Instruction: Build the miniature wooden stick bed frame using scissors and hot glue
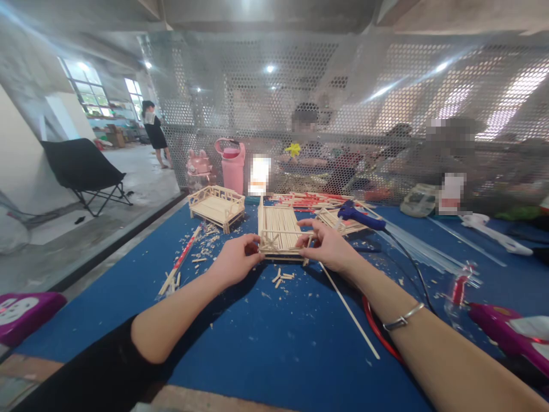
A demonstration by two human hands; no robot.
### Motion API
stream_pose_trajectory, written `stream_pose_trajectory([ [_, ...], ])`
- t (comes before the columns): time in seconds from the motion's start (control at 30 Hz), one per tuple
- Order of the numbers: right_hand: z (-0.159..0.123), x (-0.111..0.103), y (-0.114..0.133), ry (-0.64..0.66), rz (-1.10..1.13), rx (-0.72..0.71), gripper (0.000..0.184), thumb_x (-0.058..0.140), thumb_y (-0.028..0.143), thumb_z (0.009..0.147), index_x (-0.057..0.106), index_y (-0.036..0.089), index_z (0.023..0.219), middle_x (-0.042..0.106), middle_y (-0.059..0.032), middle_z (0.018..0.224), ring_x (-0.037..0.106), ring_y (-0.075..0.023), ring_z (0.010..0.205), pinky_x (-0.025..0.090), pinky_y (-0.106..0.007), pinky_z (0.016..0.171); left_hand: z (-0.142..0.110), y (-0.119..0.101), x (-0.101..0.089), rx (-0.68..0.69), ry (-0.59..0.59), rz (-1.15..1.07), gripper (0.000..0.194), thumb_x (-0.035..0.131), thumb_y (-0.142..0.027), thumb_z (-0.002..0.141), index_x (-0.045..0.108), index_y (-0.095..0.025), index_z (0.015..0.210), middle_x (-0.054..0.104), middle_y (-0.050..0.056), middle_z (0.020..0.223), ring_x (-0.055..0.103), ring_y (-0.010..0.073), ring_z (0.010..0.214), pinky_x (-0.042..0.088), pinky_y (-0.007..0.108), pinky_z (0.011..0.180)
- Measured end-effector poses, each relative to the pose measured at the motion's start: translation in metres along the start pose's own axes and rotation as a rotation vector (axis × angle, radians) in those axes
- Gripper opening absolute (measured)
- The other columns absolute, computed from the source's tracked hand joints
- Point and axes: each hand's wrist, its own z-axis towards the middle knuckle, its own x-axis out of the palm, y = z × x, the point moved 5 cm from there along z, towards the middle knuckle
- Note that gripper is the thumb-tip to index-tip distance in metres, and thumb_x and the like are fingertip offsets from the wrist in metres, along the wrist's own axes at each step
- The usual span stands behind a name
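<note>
Two bare hands in my head view: one left hand (235,260), one right hand (334,247).

One slatted stick frame (278,222), on the blue table (266,349), between the two hands. The left pinches its near left corner, thumb against fingers; the right pinches its near right corner, index finger raised above the thumb. How firmly, I cannot tell.

One railed stick model (217,207), beyond the left hand, apart from it.

One blue glue gun (362,218), just beyond the right hand, corded.

One long bare stick (352,313), slanting from below the right hand towards me.

One small cluster of cut pieces (288,277), several, nearer me than the frame; I cannot settle the count.

One heap of red-marked sticks (311,200), beyond both hands, overlapping, uncountable.

Several clear rods (422,254), right of the right hand.

One pink bottle (233,171), beyond the left hand.

One silver bracelet (404,318), on the right wrist.
</note>
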Motion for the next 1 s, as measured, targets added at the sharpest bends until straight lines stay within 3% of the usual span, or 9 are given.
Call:
stream_pose_trajectory([
  [0.13, -0.001, 0.003, 0.0, 0.018, -0.003, 0.023, 0.053, 0.061, 0.018, 0.06, 0.046, 0.016, 0.111, 0.063, -0.0022, 0.081, 0.055, -0.0117, 0.061, 0.046, -0.026, 0.06, -0.001, -0.002, -0.004, -0.008, 0.027, 0.066, 0.024, 0.056, -0.023, 0.071, 0.064, -0.019, 0.094, 0.068, 0.0, 0.073, 0.06, 0.0156, 0.067, 0.044, 0.027, 0.066],
  [0.23, -0.002, -0.001, 0.004, -0.048, -0.21, -0.011, 0.048, 0.065, 0.02, 0.058, 0.054, 0.017, 0.104, 0.061, -0.0031, 0.086, 0.053, -0.012, 0.064, 0.045, -0.027, 0.063, -0.002, -0.003, -0.006, 0.007, 0.031, 0.11, 0.023, 0.056, -0.027, 0.071, 0.064, -0.019, 0.092, 0.066, 0.001, 0.073, 0.058, 0.0158, 0.067, 0.043, 0.028, 0.066],
  [0.3, -0.003, -0.003, 0.007, -0.103, -0.324, -0.03, 0.034, 0.068, 0.022, 0.056, 0.061, 0.018, 0.089, 0.059, -0.0026, 0.084, 0.052, -0.0141, 0.07, 0.044, -0.029, 0.069, -0.003, -0.004, -0.005, 0.022, 0.022, 0.1, 0.025, 0.055, -0.028, 0.071, 0.061, -0.018, 0.093, 0.063, 0.0, 0.072, 0.057, 0.0155, 0.066, 0.043, 0.028, 0.066],
  [0.43, -0.003, -0.003, 0.007, -0.115, -0.364, -0.034, 0.007, 0.064, 0.026, 0.062, 0.065, 0.02, 0.066, 0.056, -0.0012, 0.074, 0.051, -0.0145, 0.068, 0.042, -0.029, 0.07, -0.004, -0.003, -0.003, -0.009, -0.025, 0.017, 0.031, 0.052, -0.019, 0.066, 0.05, -0.017, 0.097, 0.058, -0.002, 0.074, 0.056, 0.0134, 0.064, 0.044, 0.026, 0.063],
  [0.63, -0.001, -0.005, 0.005, -0.103, -0.345, -0.048, 0.009, 0.064, 0.029, 0.065, 0.067, 0.02, 0.064, 0.058, -0.0016, 0.071, 0.049, -0.0134, 0.064, 0.04, -0.026, 0.063, -0.007, -0.009, -0.01, -0.028, -0.192, 0.039, 0.031, 0.051, -0.014, 0.063, 0.047, -0.017, 0.094, 0.053, 0.0, 0.079, 0.053, 0.0135, 0.069, 0.045, 0.026, 0.065],
  [0.7, -0.001, -0.005, 0.004, -0.095, -0.324, -0.049, 0.012, 0.064, 0.032, 0.066, 0.067, 0.02, 0.067, 0.058, -0.0017, 0.07, 0.049, -0.0132, 0.062, 0.039, -0.026, 0.061, -0.009, -0.012, -0.013, 0.03, -0.27, 0.068, 0.031, 0.051, -0.015, 0.065, 0.048, -0.017, 0.096, 0.054, 0.002, 0.083, 0.053, 0.0154, 0.075, 0.046, 0.028, 0.069],
  [0.83, -0.001, -0.003, 0.006, -0.09, -0.275, -0.054, 0.018, 0.061, 0.035, 0.068, 0.068, 0.018, 0.072, 0.059, -0.0011, 0.069, 0.048, -0.0121, 0.059, 0.039, -0.026, 0.059, -0.015, -0.024, -0.015, 0.281, -0.407, 0.175, 0.035, 0.05, -0.015, 0.07, 0.047, -0.015, 0.105, 0.056, 0.01, 0.102, 0.053, 0.021, 0.096, 0.044, 0.037, 0.086],
  [1.0, -0.001, 0.0, 0.007, -0.114, -0.221, -0.058, 0.02, 0.057, 0.035, 0.069, 0.065, 0.017, 0.07, 0.058, 0.0, 0.065, 0.048, -0.0114, 0.057, 0.037, -0.025, 0.056, -0.019, -0.031, -0.009, 0.44, -0.437, 0.265, 0.04, 0.05, -0.011, 0.072, 0.044, -0.017, 0.111, 0.053, 0.012, 0.114, 0.046, 0.0237, 0.113, 0.036, 0.043, 0.101],
])
